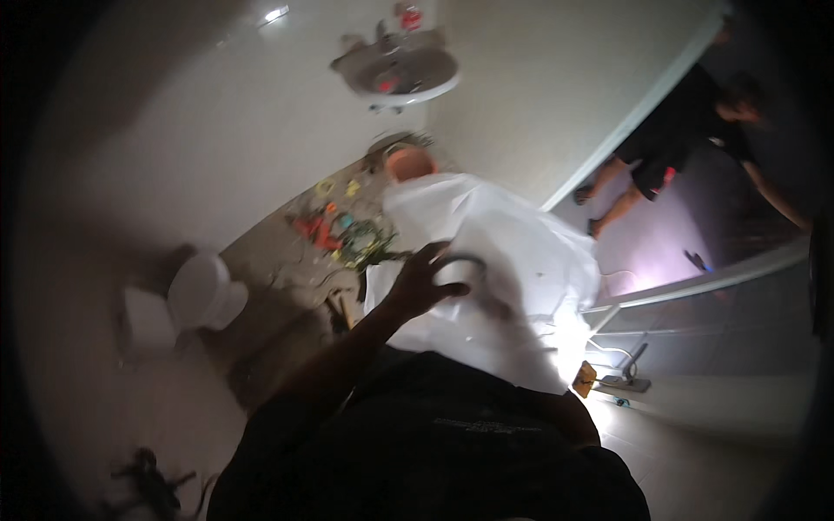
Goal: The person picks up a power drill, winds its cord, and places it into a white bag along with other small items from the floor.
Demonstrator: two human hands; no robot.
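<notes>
A large white translucent sheet [539, 252] spreads in front of me, creased and lit brightly at its lower right. Over its left part is my left hand [421, 282], thumb and fingers curved round a dark-edged ring, apparently a roll of tape [476, 260]; blur hides its details. My right arm [584, 421] passes behind the sheet. A dim brownish shape showing through it seems to be my right hand [497, 308], whose fingers I cannot make out.
An orange bucket [410, 163] stands below a wall sink [404, 74]. Red and green clutter [347, 239] covers the floor, left of the sheet. A white toilet [200, 291] is at left. Beyond the door frame [643, 108], another person [678, 130] bends. A yellow object [585, 379] lies by the bright light.
</notes>
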